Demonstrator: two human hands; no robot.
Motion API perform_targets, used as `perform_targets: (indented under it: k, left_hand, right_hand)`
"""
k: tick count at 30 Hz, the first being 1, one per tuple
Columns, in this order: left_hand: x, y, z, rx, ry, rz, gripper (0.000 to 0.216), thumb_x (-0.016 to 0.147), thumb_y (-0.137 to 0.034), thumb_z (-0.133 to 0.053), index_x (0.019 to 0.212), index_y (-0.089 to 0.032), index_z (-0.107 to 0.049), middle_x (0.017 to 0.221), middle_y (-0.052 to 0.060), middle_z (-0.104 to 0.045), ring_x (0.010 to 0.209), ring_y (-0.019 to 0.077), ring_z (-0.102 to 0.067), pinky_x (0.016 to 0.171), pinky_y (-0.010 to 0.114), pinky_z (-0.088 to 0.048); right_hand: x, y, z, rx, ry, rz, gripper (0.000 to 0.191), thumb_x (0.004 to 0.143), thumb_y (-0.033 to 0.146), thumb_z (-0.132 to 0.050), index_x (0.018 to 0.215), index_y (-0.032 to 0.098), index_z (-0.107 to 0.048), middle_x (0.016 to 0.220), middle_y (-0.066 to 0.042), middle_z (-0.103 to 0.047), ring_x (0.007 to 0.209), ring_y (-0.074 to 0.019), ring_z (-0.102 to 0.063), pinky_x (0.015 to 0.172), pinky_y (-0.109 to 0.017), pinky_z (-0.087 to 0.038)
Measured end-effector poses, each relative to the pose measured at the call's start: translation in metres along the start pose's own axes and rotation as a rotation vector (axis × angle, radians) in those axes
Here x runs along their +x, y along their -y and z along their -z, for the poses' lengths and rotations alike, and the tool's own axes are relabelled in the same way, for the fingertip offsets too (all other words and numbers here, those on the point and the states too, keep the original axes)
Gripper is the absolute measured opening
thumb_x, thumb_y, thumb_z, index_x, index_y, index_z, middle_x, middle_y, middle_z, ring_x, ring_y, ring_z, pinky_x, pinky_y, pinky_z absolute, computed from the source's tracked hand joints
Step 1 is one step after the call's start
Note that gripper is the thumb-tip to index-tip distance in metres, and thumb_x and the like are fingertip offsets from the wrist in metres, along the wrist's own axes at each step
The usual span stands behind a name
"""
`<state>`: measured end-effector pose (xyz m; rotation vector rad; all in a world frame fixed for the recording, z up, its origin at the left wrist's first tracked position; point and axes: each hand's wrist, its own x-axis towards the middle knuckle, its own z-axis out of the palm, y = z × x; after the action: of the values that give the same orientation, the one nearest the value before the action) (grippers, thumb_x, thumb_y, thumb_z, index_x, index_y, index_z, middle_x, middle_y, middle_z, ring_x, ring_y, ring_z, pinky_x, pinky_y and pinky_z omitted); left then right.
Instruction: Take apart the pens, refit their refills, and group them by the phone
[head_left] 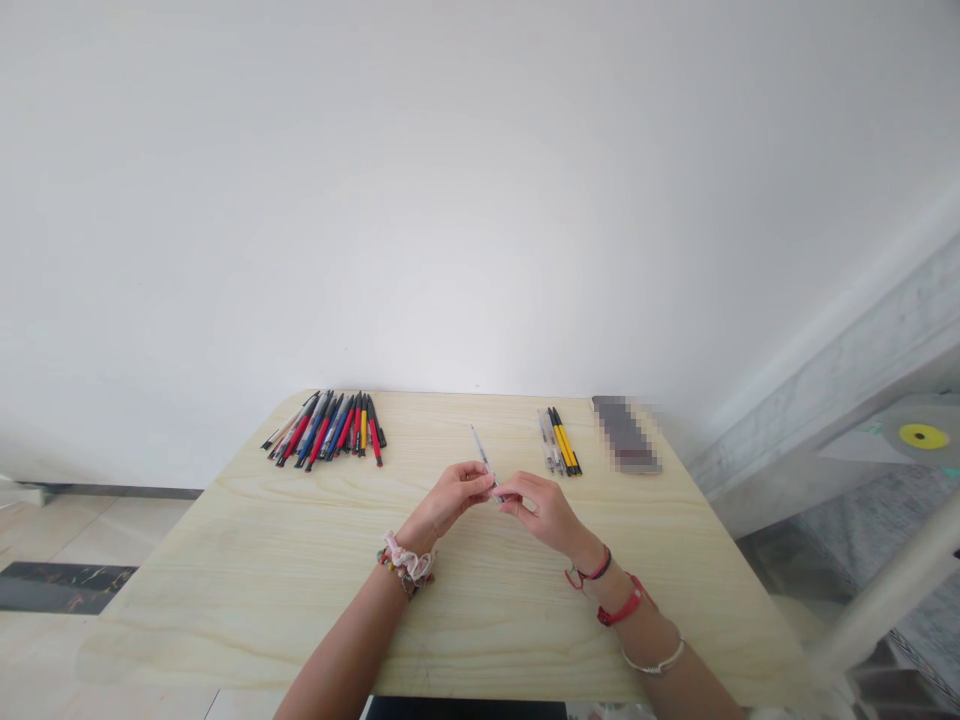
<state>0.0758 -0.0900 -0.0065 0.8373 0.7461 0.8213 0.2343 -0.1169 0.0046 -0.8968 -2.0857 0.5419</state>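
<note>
Both my hands meet over the middle of the light wooden table [247,580]. My left hand [450,500] pinches a thin clear pen [481,452] whose far end points away toward the wall. My right hand [541,508] has its fingers closed on the near end of the same pen. A fan of several red, blue, black and yellow pens [330,428] lies at the table's far left. A small group of yellow-and-black and clear pens [559,440] lies at the far right of centre.
A blurred flat dark object [626,435] lies near the table's far right corner. A white wall stands behind the table. To the right is a grey marble ledge [840,380] with a yellow disc [923,436]. Tiled floor shows at left.
</note>
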Motion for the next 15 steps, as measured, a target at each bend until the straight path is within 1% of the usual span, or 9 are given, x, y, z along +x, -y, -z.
perform_targets:
  k: [5, 7, 10, 15]
  left_hand:
    - [0.001, 0.0014, 0.0002, 0.007, 0.001, 0.0, 0.03, 0.052, -0.033, -0.071, 0.067, -0.011, -0.055, 0.065, 0.0, -0.055, 0.061, 0.0078, -0.05, 0.064, 0.022, -0.037]
    - [0.0004, 0.001, -0.0008, 0.008, -0.007, -0.015, 0.031, 0.053, -0.033, -0.071, 0.068, -0.011, -0.055, 0.064, -0.001, -0.055, 0.061, 0.0079, -0.051, 0.063, 0.022, -0.037]
    - [-0.0007, 0.0002, -0.0022, 0.013, -0.02, -0.036, 0.031, 0.053, -0.033, -0.07, 0.069, -0.012, -0.054, 0.063, -0.001, -0.055, 0.061, 0.009, -0.052, 0.063, 0.023, -0.037]
    - [0.0018, 0.0033, 0.0001, 0.029, -0.048, -0.055, 0.031, 0.054, -0.031, -0.07, 0.071, -0.012, -0.054, 0.064, -0.001, -0.055, 0.063, 0.0087, -0.052, 0.064, 0.022, -0.038]
  right_hand:
    - [-0.0008, -0.001, -0.0039, -0.044, -0.092, -0.008, 0.014, 0.079, 0.025, -0.047, 0.076, 0.019, -0.06, 0.062, -0.002, -0.056, 0.057, -0.0113, -0.052, 0.055, -0.023, -0.043]
    - [-0.0008, -0.0015, -0.0033, -0.027, -0.07, 0.007, 0.012, 0.078, 0.025, -0.05, 0.08, 0.018, -0.059, 0.063, -0.002, -0.057, 0.056, -0.0106, -0.052, 0.054, -0.022, -0.043]
    - [-0.0001, -0.0021, 0.0006, 0.012, -0.011, 0.043, 0.015, 0.076, 0.026, -0.052, 0.087, 0.018, -0.058, 0.066, -0.001, -0.057, 0.057, -0.0099, -0.052, 0.054, -0.021, -0.044]
    - [-0.0002, -0.0033, 0.0042, -0.046, 0.004, 0.056, 0.02, 0.071, 0.029, -0.058, 0.086, 0.017, -0.057, 0.065, -0.001, -0.057, 0.054, -0.0091, -0.05, 0.054, -0.022, -0.044]
